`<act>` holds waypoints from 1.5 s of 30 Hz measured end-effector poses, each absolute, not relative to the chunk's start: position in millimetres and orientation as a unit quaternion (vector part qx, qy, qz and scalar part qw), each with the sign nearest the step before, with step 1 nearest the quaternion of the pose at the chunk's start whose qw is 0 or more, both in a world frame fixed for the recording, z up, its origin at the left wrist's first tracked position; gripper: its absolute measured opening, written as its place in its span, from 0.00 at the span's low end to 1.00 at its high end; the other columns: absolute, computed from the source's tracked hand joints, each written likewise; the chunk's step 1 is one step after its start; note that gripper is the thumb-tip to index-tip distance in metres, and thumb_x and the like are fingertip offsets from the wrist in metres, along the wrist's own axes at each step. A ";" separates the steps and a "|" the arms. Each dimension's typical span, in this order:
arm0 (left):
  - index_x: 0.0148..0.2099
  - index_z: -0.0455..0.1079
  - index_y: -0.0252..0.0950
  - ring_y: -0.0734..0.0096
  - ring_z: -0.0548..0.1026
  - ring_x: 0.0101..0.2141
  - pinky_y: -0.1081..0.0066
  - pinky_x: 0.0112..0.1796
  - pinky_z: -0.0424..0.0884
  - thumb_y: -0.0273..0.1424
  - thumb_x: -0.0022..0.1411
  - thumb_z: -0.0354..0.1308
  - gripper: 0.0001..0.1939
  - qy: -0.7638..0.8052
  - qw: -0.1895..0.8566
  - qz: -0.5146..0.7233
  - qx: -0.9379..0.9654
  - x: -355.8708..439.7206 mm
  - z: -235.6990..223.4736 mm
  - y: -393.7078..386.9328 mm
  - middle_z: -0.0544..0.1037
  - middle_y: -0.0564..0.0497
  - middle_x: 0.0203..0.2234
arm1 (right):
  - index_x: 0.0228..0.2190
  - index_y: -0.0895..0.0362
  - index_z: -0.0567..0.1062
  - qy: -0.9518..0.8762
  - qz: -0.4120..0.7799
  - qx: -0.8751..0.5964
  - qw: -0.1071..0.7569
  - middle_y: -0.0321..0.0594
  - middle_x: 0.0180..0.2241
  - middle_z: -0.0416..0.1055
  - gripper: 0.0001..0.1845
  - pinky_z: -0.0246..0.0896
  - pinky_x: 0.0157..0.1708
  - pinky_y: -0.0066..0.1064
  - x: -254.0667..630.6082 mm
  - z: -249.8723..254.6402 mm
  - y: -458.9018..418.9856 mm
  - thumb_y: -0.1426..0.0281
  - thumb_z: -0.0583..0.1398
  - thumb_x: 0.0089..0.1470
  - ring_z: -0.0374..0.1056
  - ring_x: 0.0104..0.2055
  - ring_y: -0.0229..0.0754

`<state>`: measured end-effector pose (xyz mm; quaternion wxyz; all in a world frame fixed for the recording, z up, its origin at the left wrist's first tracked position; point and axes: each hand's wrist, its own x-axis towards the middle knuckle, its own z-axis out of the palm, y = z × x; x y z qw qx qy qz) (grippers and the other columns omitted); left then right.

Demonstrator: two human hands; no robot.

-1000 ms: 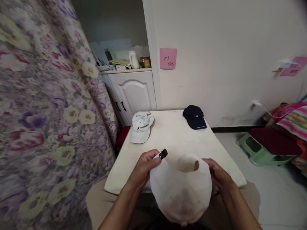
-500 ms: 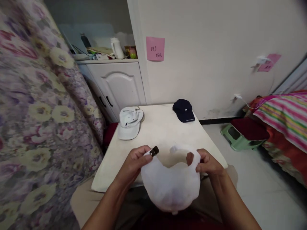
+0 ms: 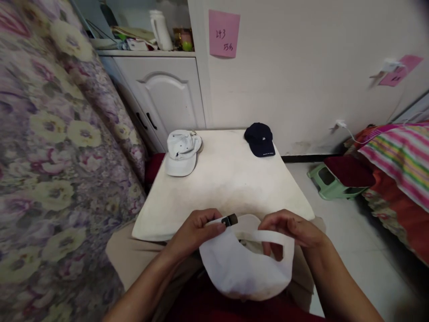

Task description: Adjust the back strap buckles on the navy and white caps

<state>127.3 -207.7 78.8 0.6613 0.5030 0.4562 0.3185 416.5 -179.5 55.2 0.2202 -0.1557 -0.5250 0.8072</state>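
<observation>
A white baseball cap (image 3: 241, 273) is held over my lap at the table's near edge, its back opening facing up and away from me. My left hand (image 3: 201, 228) pinches the cap's left strap end, where a dark buckle (image 3: 229, 220) sticks out past my thumb. My right hand (image 3: 291, 228) grips the other strap, with some fingers showing through the cap's opening. The loose strap (image 3: 268, 235) points left toward the buckle, apart from it.
A pale grey cap (image 3: 182, 152) lies at the table's (image 3: 221, 179) far left, and a navy cap (image 3: 260, 139) at its far right. A floral curtain (image 3: 67, 179) hangs on the left. A green stool (image 3: 330, 181) stands by the bed on the right.
The view has tilted down. My right hand has shifted its hold, and the right strap now stretches left toward the buckle. The cap has turned slightly.
</observation>
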 end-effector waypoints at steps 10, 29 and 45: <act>0.34 0.71 0.33 0.77 0.67 0.23 0.79 0.23 0.59 0.41 0.58 0.63 0.15 0.453 0.646 0.303 0.535 119.7 86.2 -215.2 0.71 0.55 0.22 | 0.36 0.63 0.76 -0.543 0.801 -0.150 0.202 0.42 0.29 0.79 0.08 0.66 0.31 0.23 397.9 84.0 -186.8 0.73 0.67 0.53 0.74 0.30 0.35; 0.41 0.69 0.36 0.79 0.67 0.24 0.78 0.24 0.60 0.38 0.63 0.60 0.11 0.381 0.669 0.339 0.541 132.3 91.1 -205.7 0.72 0.54 0.28 | 0.33 0.60 0.74 -0.397 0.861 -0.152 0.281 0.27 0.19 0.55 0.07 0.54 0.18 0.20 380.4 93.7 -167.1 0.68 0.63 0.55 0.42 0.17 0.27; 0.37 0.69 0.36 0.79 0.66 0.21 0.78 0.23 0.59 0.39 0.62 0.61 0.11 0.404 0.589 0.407 0.569 144.6 104.3 -172.3 0.71 0.57 0.23 | 0.31 0.59 0.75 -0.491 0.750 -0.201 0.394 0.29 0.19 0.64 0.07 0.61 0.15 0.19 388.0 126.9 -152.2 0.67 0.63 0.57 0.46 0.14 0.26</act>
